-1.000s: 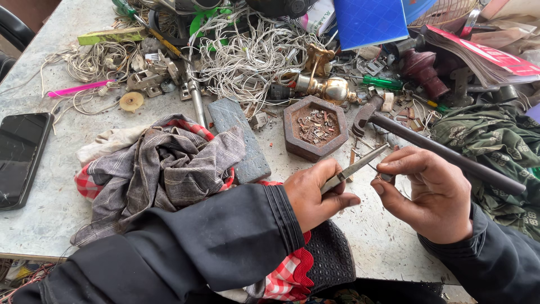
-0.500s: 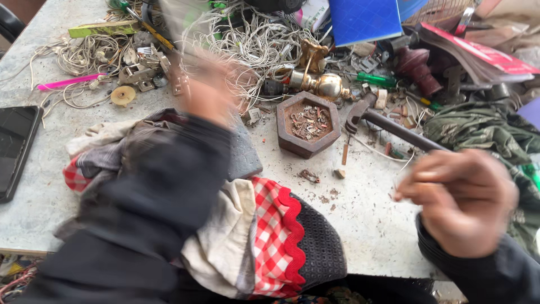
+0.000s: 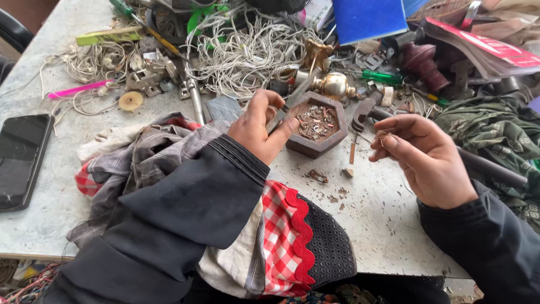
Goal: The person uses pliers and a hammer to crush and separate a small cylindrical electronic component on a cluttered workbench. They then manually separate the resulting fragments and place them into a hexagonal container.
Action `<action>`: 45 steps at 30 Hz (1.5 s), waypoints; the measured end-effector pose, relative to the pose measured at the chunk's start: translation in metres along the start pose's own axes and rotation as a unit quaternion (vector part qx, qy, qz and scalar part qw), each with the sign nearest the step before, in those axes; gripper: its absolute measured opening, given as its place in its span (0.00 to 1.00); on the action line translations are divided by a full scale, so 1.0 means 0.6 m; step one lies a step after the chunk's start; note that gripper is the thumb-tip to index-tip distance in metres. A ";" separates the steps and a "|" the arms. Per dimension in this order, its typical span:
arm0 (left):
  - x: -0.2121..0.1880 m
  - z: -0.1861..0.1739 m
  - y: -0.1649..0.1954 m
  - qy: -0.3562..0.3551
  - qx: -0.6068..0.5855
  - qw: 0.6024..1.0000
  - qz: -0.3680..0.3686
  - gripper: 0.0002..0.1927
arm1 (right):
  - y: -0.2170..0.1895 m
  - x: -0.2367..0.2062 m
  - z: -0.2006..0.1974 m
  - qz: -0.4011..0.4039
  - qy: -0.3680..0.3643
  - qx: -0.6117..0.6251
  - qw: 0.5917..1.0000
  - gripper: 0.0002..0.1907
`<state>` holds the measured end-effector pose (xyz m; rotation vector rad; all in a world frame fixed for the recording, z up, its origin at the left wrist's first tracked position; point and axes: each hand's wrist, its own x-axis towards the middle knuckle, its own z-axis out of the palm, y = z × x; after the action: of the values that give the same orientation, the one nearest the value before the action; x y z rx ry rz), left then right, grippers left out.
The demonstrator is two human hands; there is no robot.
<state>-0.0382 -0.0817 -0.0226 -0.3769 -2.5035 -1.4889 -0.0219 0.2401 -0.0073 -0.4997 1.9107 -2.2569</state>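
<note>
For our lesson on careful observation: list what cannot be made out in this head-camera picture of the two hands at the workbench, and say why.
- Tool in the left hand: the fist covers most of it, head view.
- Piece pinched by the right hand: too small, half hidden by fingertips.
- Scraps in the hexagonal wooden dish: too small to identify.
- Blue sheet: cut off by the top edge.
- Black phone: cut off by the left edge.

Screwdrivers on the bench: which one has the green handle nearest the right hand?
The green-handled screwdriver lying just right of the brass knob. The other screwdriver lies at the far top left, well away from the right hand.
</note>
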 end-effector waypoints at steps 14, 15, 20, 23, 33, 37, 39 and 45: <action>0.018 0.003 -0.053 0.050 -0.109 0.991 -0.056 0.29 | 0.014 0.007 -0.013 0.040 -0.008 -0.032 0.999 0.13; 0.015 0.002 -0.049 0.062 -0.091 0.993 -0.041 0.28 | 0.013 0.007 -0.010 0.036 -0.013 -0.047 0.998 0.14; 0.000 -0.022 -0.016 0.156 0.083 0.976 0.131 0.34 | 0.003 -0.002 0.020 0.001 -0.033 -0.095 0.995 0.18; -0.014 -0.036 0.021 0.130 0.066 0.960 0.241 0.29 | -0.005 -0.015 0.052 -0.035 -0.049 -0.104 0.993 0.18; -0.078 -0.058 0.085 -0.144 -0.178 0.931 0.285 0.22 | -0.040 -0.045 0.169 -0.100 -0.063 -0.203 0.972 0.16; -0.063 -0.075 0.062 -0.115 -0.191 0.936 0.273 0.19 | -0.035 -0.016 0.193 -0.097 -0.056 -0.202 0.973 0.12; -0.055 -0.072 0.051 -0.105 -0.183 0.938 0.276 0.17 | -0.027 0.000 0.199 -0.086 -0.051 -0.166 0.981 0.11; -0.039 -0.053 0.032 -0.121 -0.188 0.947 0.232 0.14 | -0.008 0.015 0.171 -0.178 -0.069 -0.252 0.949 0.10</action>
<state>-0.0083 -0.1037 0.0010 -1.1848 -2.0557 -1.7804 0.0052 0.1426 0.0127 -1.1154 2.4820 -1.8118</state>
